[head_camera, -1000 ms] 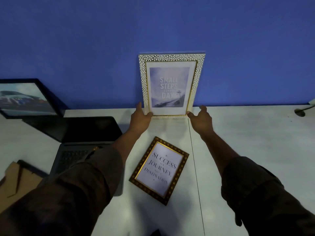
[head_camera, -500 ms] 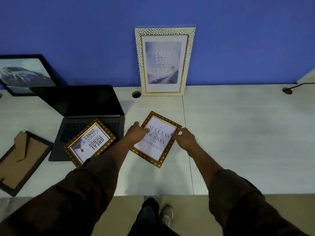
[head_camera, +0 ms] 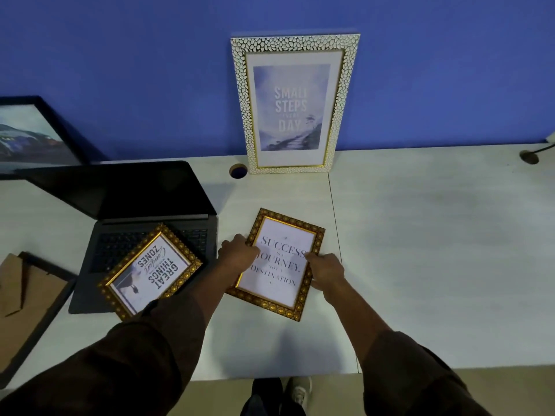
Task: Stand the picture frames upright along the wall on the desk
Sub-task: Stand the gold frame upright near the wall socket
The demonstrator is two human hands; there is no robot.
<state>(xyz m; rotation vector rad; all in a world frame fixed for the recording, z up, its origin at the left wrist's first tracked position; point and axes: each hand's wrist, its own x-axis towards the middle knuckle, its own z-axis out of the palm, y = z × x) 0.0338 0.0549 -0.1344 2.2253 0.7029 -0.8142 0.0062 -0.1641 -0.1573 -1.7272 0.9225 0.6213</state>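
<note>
A white pebble-patterned frame (head_camera: 295,43) reading "Small Steps" stands upright against the blue wall. A gold-brown "Success" frame (head_camera: 277,301) lies flat on the white desk (head_camera: 435,250). My left hand (head_camera: 238,255) grips its left edge and my right hand (head_camera: 326,270) grips its right edge, fingers over the glass. A second gold frame, "Great Things" (head_camera: 150,270), lies tilted across the laptop keyboard. A black frame with a car picture (head_camera: 33,136) leans on the wall at far left. Another black frame (head_camera: 27,298) lies face down at the left edge.
An open dark laptop (head_camera: 126,193) sits left of centre. A round cable hole (head_camera: 238,171) is beside the white frame, another (head_camera: 529,157) with a cable at far right. The desk's front edge is near my shoes (head_camera: 297,391).
My hands left the white frame standing at the wall and came down onto the "Success" frame, closing on its two sides. The view tilted down and then moved closer.
</note>
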